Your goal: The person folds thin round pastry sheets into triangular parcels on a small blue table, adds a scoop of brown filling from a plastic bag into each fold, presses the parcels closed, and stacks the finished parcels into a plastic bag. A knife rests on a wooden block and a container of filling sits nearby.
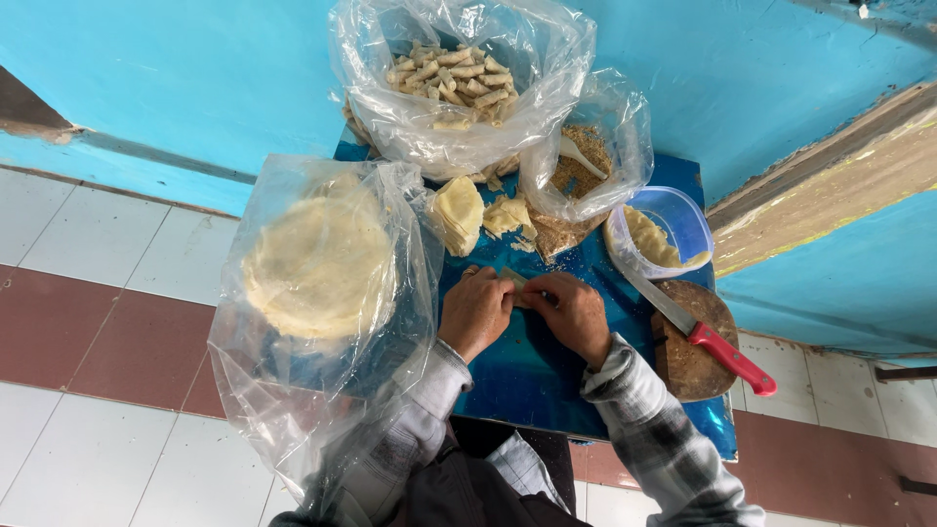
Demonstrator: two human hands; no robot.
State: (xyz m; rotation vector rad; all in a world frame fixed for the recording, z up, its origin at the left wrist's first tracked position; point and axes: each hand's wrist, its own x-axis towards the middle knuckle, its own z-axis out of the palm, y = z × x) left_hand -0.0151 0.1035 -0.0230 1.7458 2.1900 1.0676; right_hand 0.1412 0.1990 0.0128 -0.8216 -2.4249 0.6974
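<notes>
My left hand (pixel 475 310) and my right hand (pixel 576 314) meet over a small pale pastry roll (pixel 518 286) on the blue table (pixel 527 376). Both hands pinch the roll, fingers curled on it; most of it is hidden under them. Just beyond my hands lie folded pastry sheets (pixel 459 213) and torn pastry pieces (pixel 508 217). A clear bag with a round stack of thin pastry sheets (pixel 320 265) sits to the left of my left hand.
A large clear bag of several finished rolls (pixel 454 80) stands at the back. A smaller bag of brown filling with a white spoon (pixel 583 166) is beside it. A plastic tub with paste (pixel 656 234), a red-handled knife (pixel 698 332) and a round wooden board (pixel 693 359) lie right. Tiled floor surrounds.
</notes>
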